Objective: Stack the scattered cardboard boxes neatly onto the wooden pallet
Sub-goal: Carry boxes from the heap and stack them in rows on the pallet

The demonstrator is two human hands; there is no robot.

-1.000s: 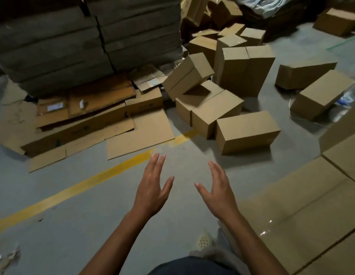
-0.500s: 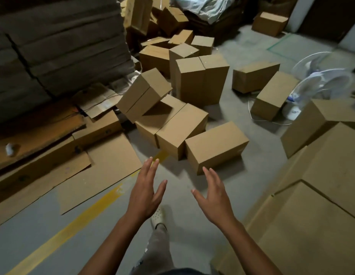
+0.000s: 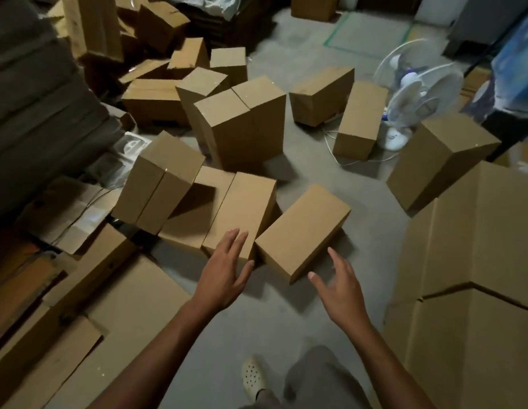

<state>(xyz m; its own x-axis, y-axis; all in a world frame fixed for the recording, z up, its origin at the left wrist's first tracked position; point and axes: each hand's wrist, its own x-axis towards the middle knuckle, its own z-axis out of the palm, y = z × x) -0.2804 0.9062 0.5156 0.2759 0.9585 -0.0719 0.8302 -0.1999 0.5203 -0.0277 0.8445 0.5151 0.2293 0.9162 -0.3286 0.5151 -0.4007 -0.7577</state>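
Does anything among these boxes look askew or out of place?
Yes. One box left of centre is tilted, resting on an edge and leaning over the flat box beside it, so it may tip. A white fan stands among them, its cord loose across the floor.

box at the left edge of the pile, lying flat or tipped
Tipped: the box leans with one end propped on a flat box.

Matt brown cardboard boxes [image 3: 301, 231] on smooth grey concrete floor [image 3: 372, 225]
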